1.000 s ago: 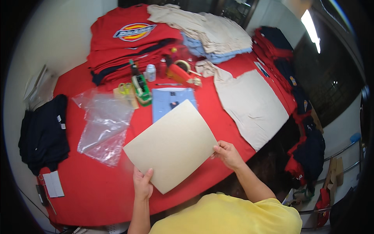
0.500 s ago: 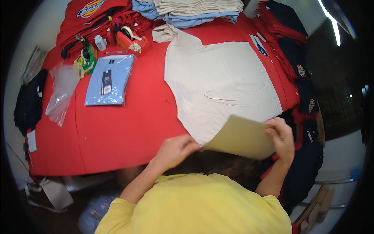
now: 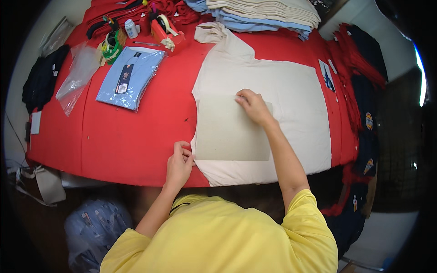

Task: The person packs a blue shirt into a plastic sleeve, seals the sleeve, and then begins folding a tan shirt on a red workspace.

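A cream shirt (image 3: 300, 118) lies spread on the red-covered table, one sleeve folded toward the far side. On top of it rests a flat grey-beige cardboard sheet (image 3: 232, 132), its left side close to the garment's left edge. My left hand (image 3: 179, 166) is at the sheet's lower left corner, fingers bent and closed there; the fingertips are partly hidden. Reaching across the sheet, my right hand (image 3: 253, 107) has its thumb and forefinger closed at the far edge.
A bagged blue folded shirt (image 3: 127, 77) and a clear plastic bag (image 3: 79, 79) lie left. Behind are green (image 3: 111, 48) and red (image 3: 167, 34) tape dispensers, a white bottle (image 3: 131, 28) and a pen (image 3: 146, 44). Folded garments (image 3: 268, 13) stand at the back; dark garments (image 3: 364, 100) are stacked right.
The cardboard sheet has gone from tilted at the table's front edge to flat on the shirt. My right hand has moved forward and left; my left hand has shifted left.
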### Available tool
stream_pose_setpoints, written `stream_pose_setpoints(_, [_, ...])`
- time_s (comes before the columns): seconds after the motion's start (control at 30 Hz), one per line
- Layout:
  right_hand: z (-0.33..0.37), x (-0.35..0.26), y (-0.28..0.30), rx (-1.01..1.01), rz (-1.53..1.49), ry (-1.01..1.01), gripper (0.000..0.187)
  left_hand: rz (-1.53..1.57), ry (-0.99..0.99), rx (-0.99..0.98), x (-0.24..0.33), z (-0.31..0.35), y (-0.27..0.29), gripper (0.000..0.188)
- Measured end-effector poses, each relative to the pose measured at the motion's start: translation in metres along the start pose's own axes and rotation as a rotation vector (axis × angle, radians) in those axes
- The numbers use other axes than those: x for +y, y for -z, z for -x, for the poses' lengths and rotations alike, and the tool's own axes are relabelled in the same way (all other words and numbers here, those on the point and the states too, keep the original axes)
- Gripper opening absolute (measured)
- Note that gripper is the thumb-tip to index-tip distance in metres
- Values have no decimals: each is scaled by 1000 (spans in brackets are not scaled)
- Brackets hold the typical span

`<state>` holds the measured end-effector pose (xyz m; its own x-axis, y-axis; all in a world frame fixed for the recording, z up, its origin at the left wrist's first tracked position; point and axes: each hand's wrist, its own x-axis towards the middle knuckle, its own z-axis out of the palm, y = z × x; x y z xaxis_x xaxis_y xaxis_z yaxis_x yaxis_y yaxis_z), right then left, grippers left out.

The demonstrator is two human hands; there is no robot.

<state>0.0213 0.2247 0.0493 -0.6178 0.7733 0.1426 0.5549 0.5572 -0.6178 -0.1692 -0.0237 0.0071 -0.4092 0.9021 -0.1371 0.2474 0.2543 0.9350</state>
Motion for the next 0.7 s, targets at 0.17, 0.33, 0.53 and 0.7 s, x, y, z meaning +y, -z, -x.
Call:
stream_pose_setpoints(0.17, [-23,20,-40,64,233,168,13,-247,-83,35,-4,3,-2,21])
stream_pose_setpoints(0.33, [-42,35,-52,109,286,258,11,-286,-45,148,2,6,-13,18])
stream_pose_setpoints(0.53, [-46,46,-57,158,306,359,9,-678,-19,319,33,9,-35,32])
stream_pose_setpoints(0.7, [-51,40,-53,97,354,353,11,-743,-307,313,63,-6,-120,43])
